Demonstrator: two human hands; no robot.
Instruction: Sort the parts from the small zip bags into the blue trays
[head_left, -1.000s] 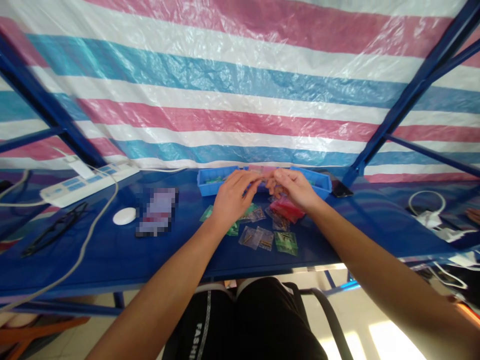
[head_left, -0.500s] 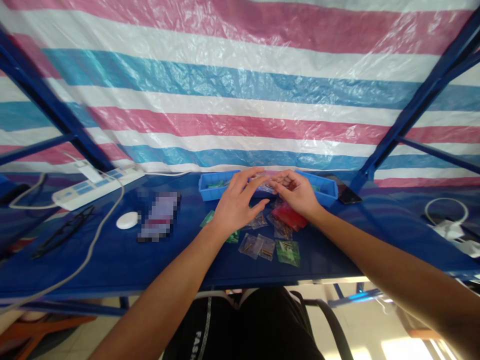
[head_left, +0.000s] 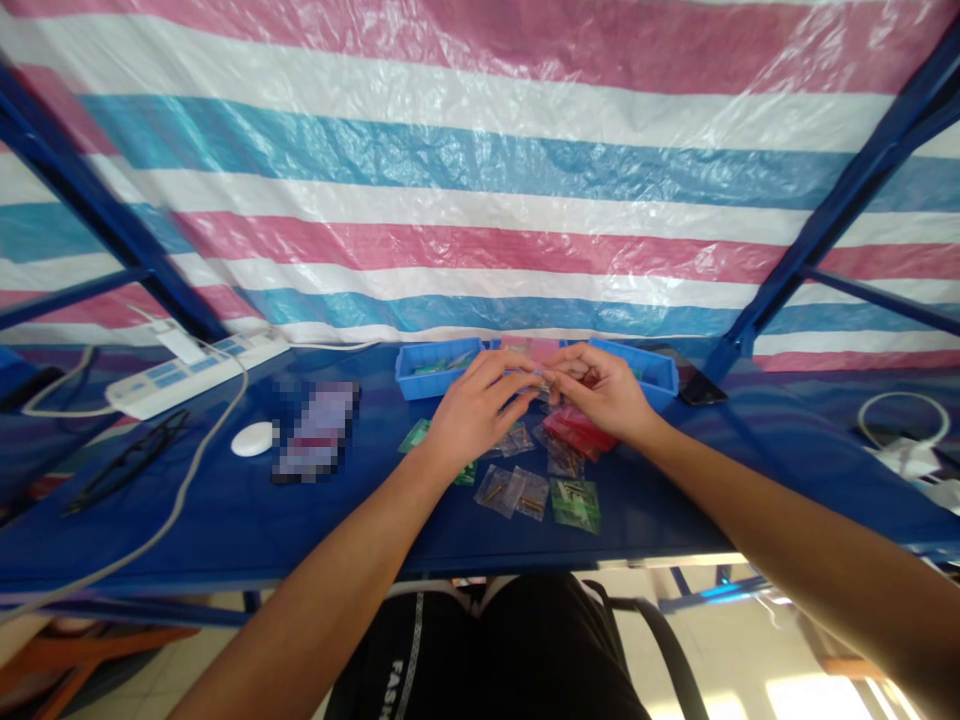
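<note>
Head view: I see left hand (head_left: 474, 412) and right hand (head_left: 606, 392) both pinching one small clear packet (head_left: 543, 377) above the table (head_left: 225, 505).

Blue trays (head_left: 429, 384) stand behind the small bags (head_left: 525, 490); bare table (head_left: 712, 470) opens rightward.

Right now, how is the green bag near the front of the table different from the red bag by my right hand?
The green bag is green, the red bag red. The green bag lies nearer the front edge, clear of both hands; the red bag lies farther back, close to the right hand. Both are small plastic bags on the blue table.
</note>
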